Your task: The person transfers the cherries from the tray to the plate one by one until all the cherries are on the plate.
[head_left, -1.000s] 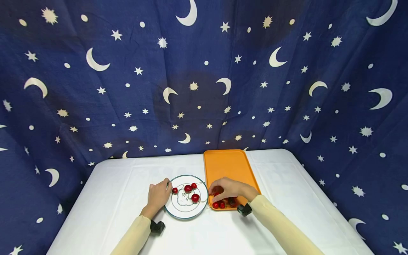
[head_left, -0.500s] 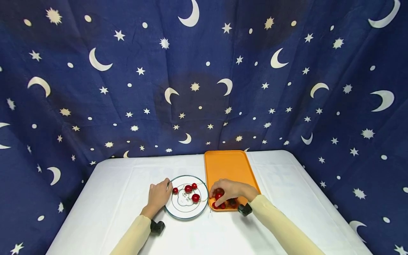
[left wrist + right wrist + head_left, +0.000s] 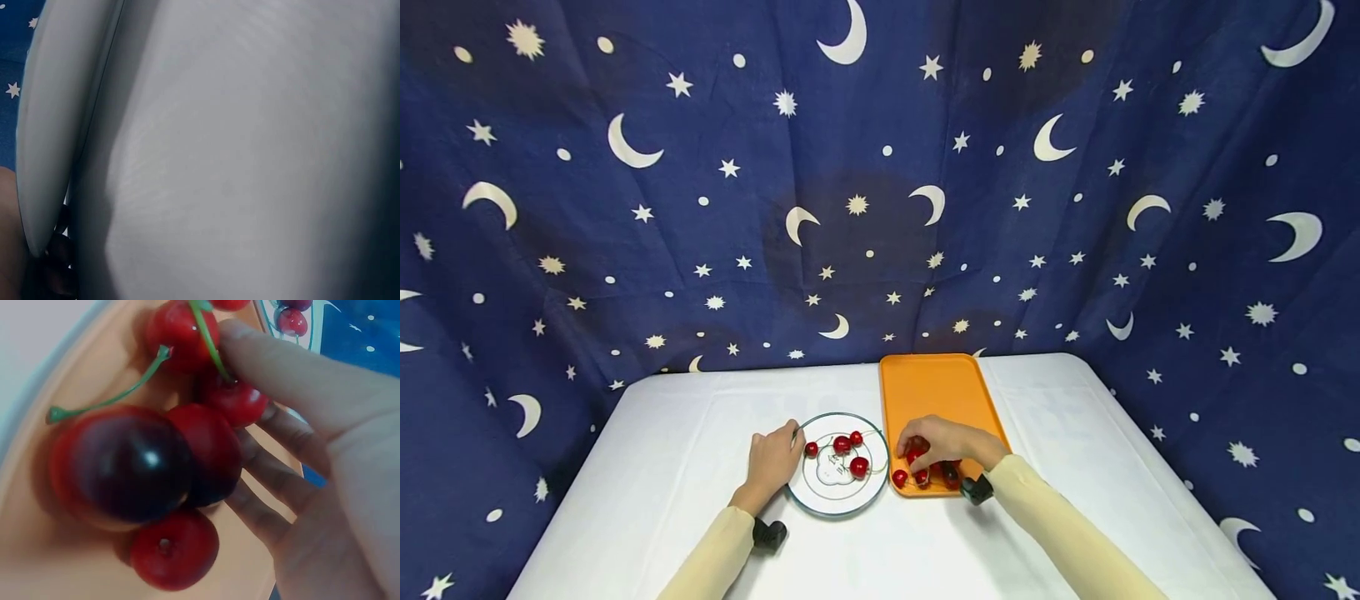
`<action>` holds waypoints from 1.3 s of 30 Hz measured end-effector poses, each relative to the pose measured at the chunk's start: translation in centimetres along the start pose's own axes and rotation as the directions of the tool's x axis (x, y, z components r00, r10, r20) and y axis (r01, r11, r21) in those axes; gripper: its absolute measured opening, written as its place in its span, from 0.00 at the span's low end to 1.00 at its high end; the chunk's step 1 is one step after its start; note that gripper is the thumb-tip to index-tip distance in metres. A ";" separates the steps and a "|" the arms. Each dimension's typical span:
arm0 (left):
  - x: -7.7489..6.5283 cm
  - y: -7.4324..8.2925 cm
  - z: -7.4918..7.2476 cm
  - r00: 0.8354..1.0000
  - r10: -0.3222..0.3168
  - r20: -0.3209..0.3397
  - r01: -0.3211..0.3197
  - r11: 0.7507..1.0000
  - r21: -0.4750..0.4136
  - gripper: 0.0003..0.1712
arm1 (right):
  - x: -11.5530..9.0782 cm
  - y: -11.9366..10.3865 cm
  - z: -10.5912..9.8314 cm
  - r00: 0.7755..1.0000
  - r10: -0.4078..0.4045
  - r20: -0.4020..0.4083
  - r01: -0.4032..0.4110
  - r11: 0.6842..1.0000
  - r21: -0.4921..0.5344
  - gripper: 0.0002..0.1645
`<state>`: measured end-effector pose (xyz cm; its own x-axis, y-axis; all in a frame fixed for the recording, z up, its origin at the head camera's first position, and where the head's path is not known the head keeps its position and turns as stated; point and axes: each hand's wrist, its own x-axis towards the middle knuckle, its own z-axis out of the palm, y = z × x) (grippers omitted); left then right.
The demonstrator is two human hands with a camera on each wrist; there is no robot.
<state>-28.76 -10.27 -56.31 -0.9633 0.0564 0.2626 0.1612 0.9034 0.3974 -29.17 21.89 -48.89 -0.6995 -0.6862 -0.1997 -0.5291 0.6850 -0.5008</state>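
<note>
Holding a red cherry (image 3: 240, 406) at the near end of the orange tray (image 3: 936, 383), the thumb and fingers of the right hand (image 3: 940, 440) curl round it; how firmly cannot be told. A dark-sided cherry (image 3: 122, 465) and others lie close by. One corner cherry (image 3: 899, 478) now shows whole and apart from the thumb, which partly covered it half a second ago; the hand sits slightly farther right. This shift suggests a grasp on the inner cluster, with the corner fruit left aside. Left of the tray, four cherries (image 3: 859, 467) rest on the white plate (image 3: 838, 502), whose rim the left hand (image 3: 772, 461) grips, fingers tucked beneath. Behind the white tabletop (image 3: 880, 554) hangs a blue curtain (image 3: 865, 325).
</note>
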 end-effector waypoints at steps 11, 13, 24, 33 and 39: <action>0.8 -0.2 -0.6 1.000 0.014 -0.004 -0.014 1.000 0.003 0.13 | 0.6 0.6 -0.9 0.994 -0.082 -0.073 0.079 0.996 -0.044 0.08; 0.8 -0.2 -0.8 1.000 0.009 -0.003 -0.009 1.000 0.004 0.13 | 0.6 0.6 -1.0 0.990 -0.098 -0.099 0.093 0.994 -0.053 0.08; 0.5 -0.1 -0.9 1.000 -0.008 0.014 0.008 1.000 -0.005 0.16 | 0.4 0.8 -0.7 0.983 -0.085 -0.163 0.073 0.994 -0.080 0.11; 0.1 -0.3 -0.4 1.000 -0.004 0.009 0.004 1.000 -0.006 0.15 | 0.2 0.5 -0.6 0.990 -0.034 -0.136 0.021 0.995 -0.095 0.18; -0.1 -0.2 -0.3 1.000 -0.006 0.009 0.006 1.000 -0.010 0.15 | 0.1 0.8 -0.2 0.992 0.004 -0.128 -0.015 0.996 -0.089 0.20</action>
<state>-28.59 -10.57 -56.16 -0.9661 0.0552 0.2521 0.1578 0.8992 0.4080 -29.79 22.39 -49.10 -0.7570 -0.6468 -0.0920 -0.5594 0.7144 -0.4203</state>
